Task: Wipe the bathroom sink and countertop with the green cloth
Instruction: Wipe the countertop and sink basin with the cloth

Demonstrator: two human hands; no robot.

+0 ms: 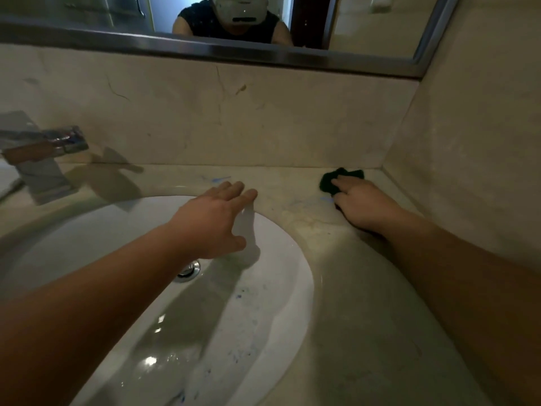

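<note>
Wiping counter [292, 183] at back-right corner: right grip [363, 203] flat, fingers straight, pressing green cloth [328, 183] down. Left grip [216, 218] wide, resting on sink [281, 288] rim. Next, probably: dragging cloth left across blue marks [216, 179], then sink.

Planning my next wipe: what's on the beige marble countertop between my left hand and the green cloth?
In the head view, no object: only beige marble countertop with faint blue smears between the left hand and the dark green cloth.
</note>
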